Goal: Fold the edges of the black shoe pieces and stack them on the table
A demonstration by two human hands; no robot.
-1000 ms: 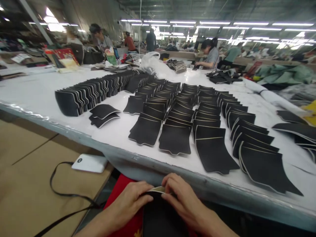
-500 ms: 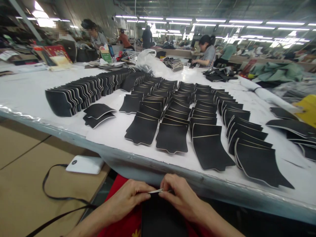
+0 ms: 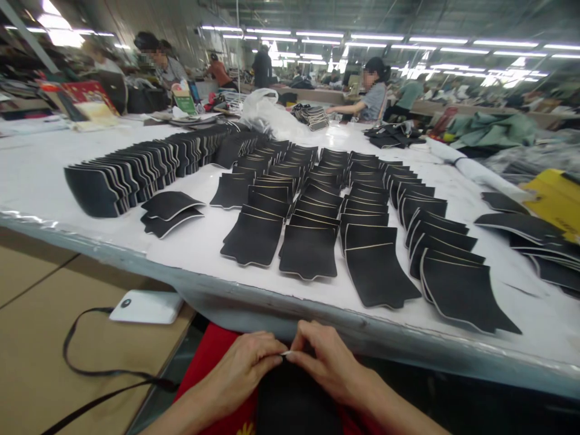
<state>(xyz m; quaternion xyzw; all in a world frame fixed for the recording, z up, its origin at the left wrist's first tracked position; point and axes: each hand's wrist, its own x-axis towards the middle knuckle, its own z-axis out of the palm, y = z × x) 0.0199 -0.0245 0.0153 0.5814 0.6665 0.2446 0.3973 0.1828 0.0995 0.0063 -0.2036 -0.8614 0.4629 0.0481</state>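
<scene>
A black panel with a pale edge (image 3: pixel 296 399) lies over the red cloth on my lap, below the table's front edge. My left hand (image 3: pixel 249 365) pinches its top edge between thumb and fingers. From the other side my right hand (image 3: pixel 324 359) pinches the same edge, the fingertips of both hands almost touching. Only a short bit of the pale edge shows between them. On the white table (image 3: pixel 190 266) in front, rows of like black panels (image 3: pixel 308 251) overlap one another. To the left, two loose panels (image 3: pixel 170 208) lie one over the other.
A long row of upright panels (image 3: pixel 97 190) stands on the table's left. A white phone (image 3: pixel 147 306) with a black strap lies on a brown board at lower left. More panels and a yellow object (image 3: pixel 555 199) are at far right. Several people work in the background.
My hands have drawn closer together along the panel's edge, so less of the pale strip shows. The view has shifted slightly. A person across the table has stretched out an arm.
</scene>
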